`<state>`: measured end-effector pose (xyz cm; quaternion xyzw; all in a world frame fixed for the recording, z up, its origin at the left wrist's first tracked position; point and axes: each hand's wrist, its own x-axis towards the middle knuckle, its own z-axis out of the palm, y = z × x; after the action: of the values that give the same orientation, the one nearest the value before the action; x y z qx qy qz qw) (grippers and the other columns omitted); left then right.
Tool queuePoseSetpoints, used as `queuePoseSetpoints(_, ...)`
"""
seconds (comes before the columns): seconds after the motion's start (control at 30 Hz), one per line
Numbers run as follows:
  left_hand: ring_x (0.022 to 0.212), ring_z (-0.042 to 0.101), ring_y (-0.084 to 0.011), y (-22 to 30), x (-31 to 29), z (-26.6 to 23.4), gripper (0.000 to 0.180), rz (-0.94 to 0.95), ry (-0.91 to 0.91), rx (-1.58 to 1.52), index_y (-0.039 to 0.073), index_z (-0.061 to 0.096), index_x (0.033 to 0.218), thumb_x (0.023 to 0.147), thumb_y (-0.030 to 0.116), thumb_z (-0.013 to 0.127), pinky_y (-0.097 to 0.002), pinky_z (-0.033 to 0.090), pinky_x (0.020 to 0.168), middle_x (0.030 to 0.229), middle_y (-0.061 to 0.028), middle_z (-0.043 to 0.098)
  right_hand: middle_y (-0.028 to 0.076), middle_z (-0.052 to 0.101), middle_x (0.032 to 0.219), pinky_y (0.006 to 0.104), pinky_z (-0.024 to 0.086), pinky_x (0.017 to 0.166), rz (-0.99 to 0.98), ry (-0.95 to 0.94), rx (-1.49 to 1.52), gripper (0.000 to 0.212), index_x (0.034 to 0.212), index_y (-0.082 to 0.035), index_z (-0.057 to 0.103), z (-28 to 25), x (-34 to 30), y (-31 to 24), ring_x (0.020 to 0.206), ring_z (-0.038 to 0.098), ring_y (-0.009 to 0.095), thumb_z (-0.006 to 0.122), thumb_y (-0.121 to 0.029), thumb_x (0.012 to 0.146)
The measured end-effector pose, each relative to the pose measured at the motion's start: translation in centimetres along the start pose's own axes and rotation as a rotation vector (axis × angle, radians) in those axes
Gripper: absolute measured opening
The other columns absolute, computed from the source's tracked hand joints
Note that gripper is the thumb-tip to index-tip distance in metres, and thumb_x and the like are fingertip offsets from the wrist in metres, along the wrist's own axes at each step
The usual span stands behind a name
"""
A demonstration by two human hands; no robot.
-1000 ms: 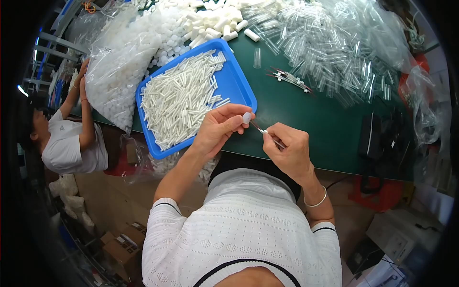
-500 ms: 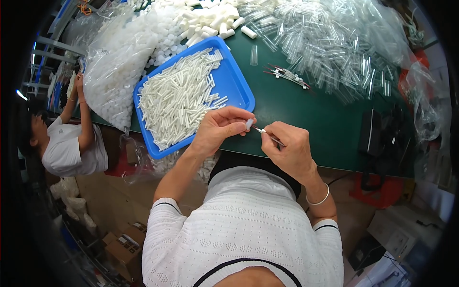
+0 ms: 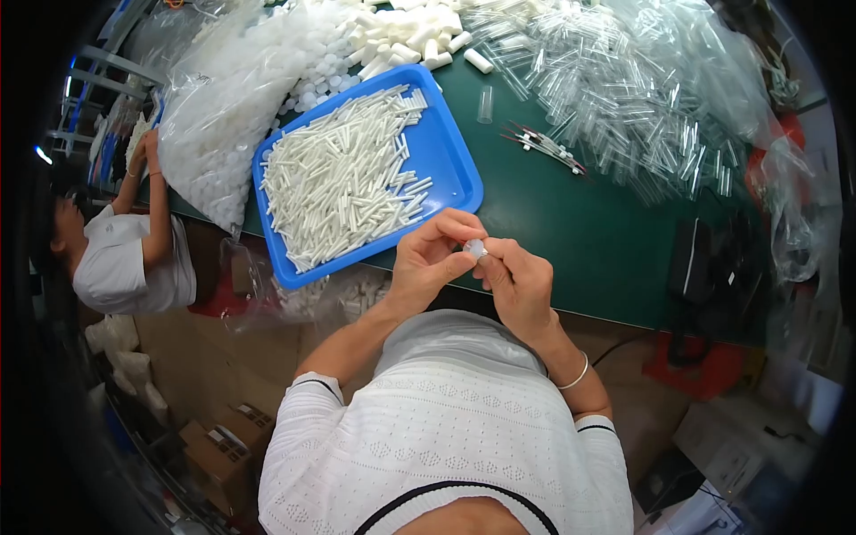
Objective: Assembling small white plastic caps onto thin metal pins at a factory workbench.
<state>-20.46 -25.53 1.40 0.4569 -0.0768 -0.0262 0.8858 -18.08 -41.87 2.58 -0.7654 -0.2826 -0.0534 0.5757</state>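
Note:
Just past the blue tray's near right corner, my left hand (image 3: 430, 260) pinches a small translucent white cap (image 3: 475, 249) between thumb and fingers. My right hand (image 3: 522, 283) meets it from the right, its thumb and forefinger closed at the cap's side. Whatever thin piece lies inside the right fingers is hidden by them. Left of my hands, the blue tray (image 3: 465, 192) holds many short white sticks (image 3: 334, 183). Beyond my right hand lie several thin dark-red rods with white pieces on them (image 3: 546, 150), near a single clear tube (image 3: 485, 104).
A clear bag of white caps (image 3: 209, 134) slumps at the far left. White foam cylinders (image 3: 406, 36) lie at the back, and clear tubes (image 3: 624, 98) heap at the back right. A black box (image 3: 691, 259) stands right on the green table (image 3: 588, 259). Another person (image 3: 134, 259) works at left.
My right hand has moved left, up against the cap. The thin rod seen between its fingers before is now out of sight. The cap has turned its round face upward.

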Motion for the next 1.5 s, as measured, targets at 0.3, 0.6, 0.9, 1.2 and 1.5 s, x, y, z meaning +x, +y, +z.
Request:
queuePoseSetpoints(0.3,0.084,0.059,-0.0170,5.3,2.7,-2.7,0.020,-0.077,-0.005,0.878,0.007,0.071,0.096,0.077,0.008,0.074,-0.0287,0.044,0.077,0.088,-0.0043,0.066,0.007,0.067,0.093,0.0226,0.050,0.074,0.490,-0.356,0.757,0.021,0.108,0.005,0.062,-2.4,1.0,1.9,0.084,0.062,0.011,0.062,-0.007,0.091)
queuePoseSetpoints(0.6,0.078,0.056,-0.0266,4.2,6.7,-7.5,0.010,0.304,-0.150,1.866,0.006,0.066,0.081,0.074,0.007,0.072,-0.0370,0.046,0.073,0.078,-0.0083,0.061,0.014,0.066,0.098,0.0258,0.053,0.074,0.499,-0.142,0.868,0.025,0.115,0.003,0.057,-2.3,1.7,1.6,0.082,0.064,0.015,0.057,-0.013,0.096)
queuePoseSetpoints(0.9,0.072,0.053,-0.0038,3.2,4.1,-2.0,0.017,-0.150,0.078,0.592,0.002,0.069,0.100,0.085,0.009,0.069,-0.0192,0.045,0.067,0.087,0.0008,0.066,0.019,0.064,0.106,0.0331,0.055,0.083,0.236,0.180,0.822,0.027,0.116,0.000,0.049,-2.1,3.4,1.1,0.092,0.068,0.025,0.052,-0.021,0.099)
queuePoseSetpoints(1.2,0.080,0.056,-0.0051,1.9,3.0,-1.1,0.016,-0.180,0.088,0.412,-0.001,0.069,0.102,0.088,0.008,0.067,-0.0189,0.046,0.071,0.091,-0.0028,0.066,0.020,0.063,0.105,0.0337,0.055,0.083,0.234,0.162,0.821,0.027,0.117,0.001,0.047,-1.7,2.8,1.0,0.092,0.068,0.025,0.051,-0.019,0.099)
queuePoseSetpoints(1.5,0.075,0.051,-0.0044,1.4,2.7,-1.2,0.013,-0.107,0.110,0.493,0.001,0.069,0.098,0.087,0.008,0.068,-0.0194,0.041,0.068,0.088,-0.0005,0.064,0.020,0.063,0.106,0.0344,0.055,0.084,0.216,0.147,0.835,0.028,0.116,0.003,0.047,-1.3,2.2,1.0,0.092,0.068,0.024,0.052,-0.019,0.099)
